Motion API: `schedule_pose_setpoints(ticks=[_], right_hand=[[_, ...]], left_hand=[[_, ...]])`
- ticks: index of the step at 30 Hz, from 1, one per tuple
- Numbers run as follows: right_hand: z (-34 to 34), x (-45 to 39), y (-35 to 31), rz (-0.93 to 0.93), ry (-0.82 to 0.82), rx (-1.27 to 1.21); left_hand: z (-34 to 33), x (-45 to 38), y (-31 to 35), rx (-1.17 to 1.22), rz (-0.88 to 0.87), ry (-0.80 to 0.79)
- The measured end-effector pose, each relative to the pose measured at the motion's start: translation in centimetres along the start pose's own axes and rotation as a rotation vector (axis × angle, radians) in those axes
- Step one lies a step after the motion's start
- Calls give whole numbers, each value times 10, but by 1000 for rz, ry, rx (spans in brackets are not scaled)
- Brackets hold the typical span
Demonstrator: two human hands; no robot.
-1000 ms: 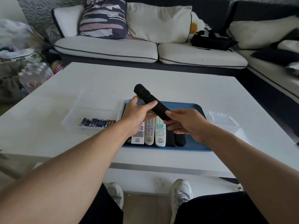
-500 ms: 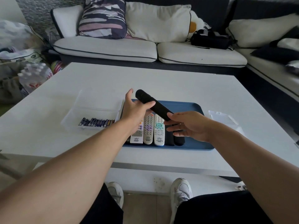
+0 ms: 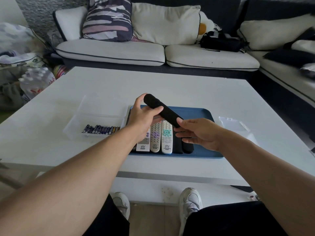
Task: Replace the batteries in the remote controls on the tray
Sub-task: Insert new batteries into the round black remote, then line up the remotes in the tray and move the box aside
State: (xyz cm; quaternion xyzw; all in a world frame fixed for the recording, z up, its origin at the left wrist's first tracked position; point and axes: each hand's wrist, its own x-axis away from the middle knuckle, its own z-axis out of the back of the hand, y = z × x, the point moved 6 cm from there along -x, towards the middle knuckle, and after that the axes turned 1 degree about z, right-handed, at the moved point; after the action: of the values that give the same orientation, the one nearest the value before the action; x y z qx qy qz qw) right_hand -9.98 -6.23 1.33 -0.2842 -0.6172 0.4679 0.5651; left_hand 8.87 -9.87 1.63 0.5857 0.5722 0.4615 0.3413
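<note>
A black remote (image 3: pixel 167 112) is held above the blue tray (image 3: pixel 201 114), its far end tilted up to the left. My left hand (image 3: pixel 143 119) grips its upper half, thumb across the top. My right hand (image 3: pixel 197 132) pinches its lower end with thumb and fingers. On the tray lie three white remotes (image 3: pixel 156 138) side by side and two black remotes (image 3: pixel 183 147) to their right, partly hidden by my hands. Several batteries (image 3: pixel 100 129) lie in a row inside a clear plastic box (image 3: pixel 102 106) left of the tray.
The white coffee table (image 3: pixel 162 86) carries the tray and a second clear plastic box (image 3: pixel 234 124) on the right. A sofa with cushions (image 3: pixel 163 23) and a black bag (image 3: pixel 221 41) stands behind. A pack of water bottles (image 3: pixel 34 80) sits on the floor at left.
The black remote has dropped slightly toward the tray and tilted flatter. My left hand's fingers opened briefly, then wrapped round it again; my right hand stays at its lower end.
</note>
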Motion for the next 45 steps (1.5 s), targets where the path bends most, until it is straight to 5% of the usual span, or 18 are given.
schedule_pose_setpoints(ticks=[6, 14, 19, 24, 30, 35, 45], right_hand=[[1, 4, -3, 17, 18, -54], [32, 3, -10, 103, 220, -544], [84, 11, -7, 232, 608, 57], [84, 14, -4, 237, 669, 697], [56, -1, 19, 149, 437, 1233], [37, -1, 35, 121, 401, 1441], [28, 7, 40, 72, 315, 1439]], left_hand=[[-2, 2, 2, 14, 1, -27], [-7, -4, -12, -342, -11, -69], [-35, 3, -45, -1138, -81, -391], [-60, 16, -84, -1616, -60, -643], [-61, 22, -98, -1746, 16, -724], [-58, 25, -98, -1781, 59, -759], [-58, 27, -98, -1770, 61, -765]])
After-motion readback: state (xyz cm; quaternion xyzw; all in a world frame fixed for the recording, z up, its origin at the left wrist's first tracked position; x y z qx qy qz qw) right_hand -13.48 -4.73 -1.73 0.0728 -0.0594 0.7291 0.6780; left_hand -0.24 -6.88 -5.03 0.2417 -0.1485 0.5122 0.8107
